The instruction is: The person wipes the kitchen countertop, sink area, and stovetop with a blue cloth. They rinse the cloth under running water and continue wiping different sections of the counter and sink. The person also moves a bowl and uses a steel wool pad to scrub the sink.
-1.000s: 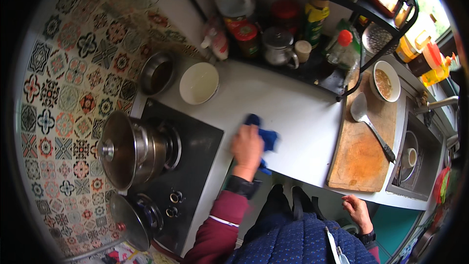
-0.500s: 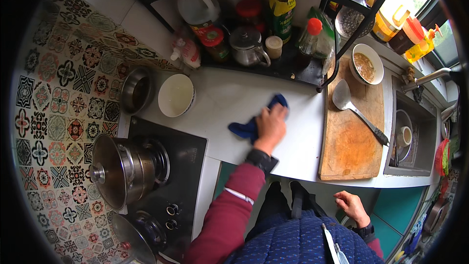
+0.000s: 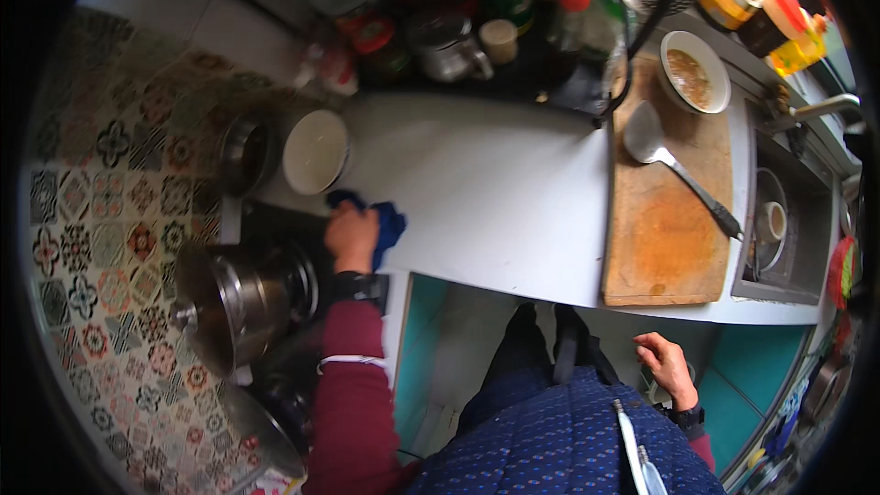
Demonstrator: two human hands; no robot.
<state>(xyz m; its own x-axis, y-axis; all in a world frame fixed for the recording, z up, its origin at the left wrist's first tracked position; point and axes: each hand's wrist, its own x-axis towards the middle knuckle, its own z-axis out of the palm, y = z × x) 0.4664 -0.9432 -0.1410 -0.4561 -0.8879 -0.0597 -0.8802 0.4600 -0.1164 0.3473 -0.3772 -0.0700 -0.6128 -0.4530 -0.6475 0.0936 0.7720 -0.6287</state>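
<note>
At the counter's left side, my left hand (image 3: 350, 236) is closed on a dark blue cloth (image 3: 390, 224), pressed onto the corner where the white counter (image 3: 477, 192) meets the black stove top. Part of the cloth is bunched under my fingers. Just beyond it stands a white bowl (image 3: 316, 152), with no contents that I can make out. My right hand (image 3: 669, 371) hangs in front of the counter's edge, its fingers loosely bent and holding nothing.
A lidded steel pot (image 3: 234, 312) stands on the stove, with a steel basin (image 3: 244, 156) behind it. A wooden board (image 3: 665, 252) carries a spatula (image 3: 683, 174) and a bowl of food (image 3: 694, 73). The sink (image 3: 802, 280) lies right. A shelf (image 3: 568, 96) holds bottles and jars.
My left hand has slid the blue cloth from the middle of the counter leftward to the stove's corner. My right hand stays low by the counter. The view has shifted somewhat.
</note>
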